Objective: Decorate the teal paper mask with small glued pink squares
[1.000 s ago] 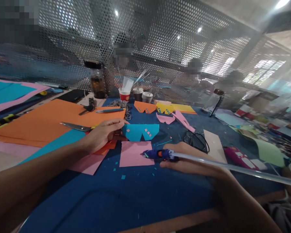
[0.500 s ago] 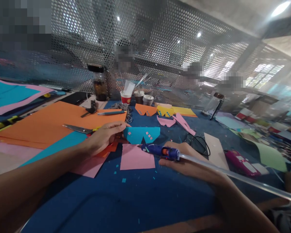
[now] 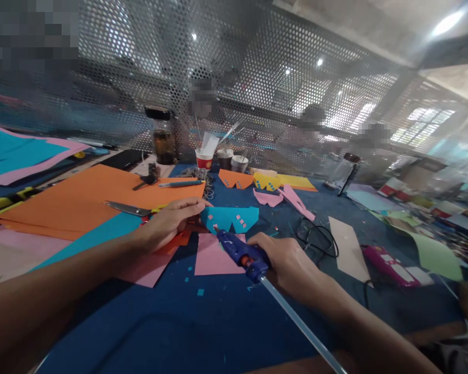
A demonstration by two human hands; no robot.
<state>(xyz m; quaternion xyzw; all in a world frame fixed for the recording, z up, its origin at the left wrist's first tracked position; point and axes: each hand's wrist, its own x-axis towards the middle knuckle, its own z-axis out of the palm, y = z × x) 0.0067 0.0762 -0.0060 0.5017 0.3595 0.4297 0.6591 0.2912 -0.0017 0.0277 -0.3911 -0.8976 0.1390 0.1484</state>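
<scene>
My left hand pinches the left end of a blue paper cutout shaped like glasses, with small pink squares on it. My right hand is wrapped round a dark blue glue gun, a clear glue stick poking out of its rear. The nozzle points at the cutout's lower left part; whether it touches is hard to tell. Below the cutout lies a pink paper square, partly covered by the gun. Small blue paper bits are scattered on the blue table.
Orange sheets and scissors lie at left. Orange, yellow and pink cutouts stand or lie farther back, before paper cups. A black cable and a magenta object lie at right.
The glue gun has turned, its nozzle moving left and up to the blue cutout and its rear swinging down. My left hand keeps its hold on the cutout.
</scene>
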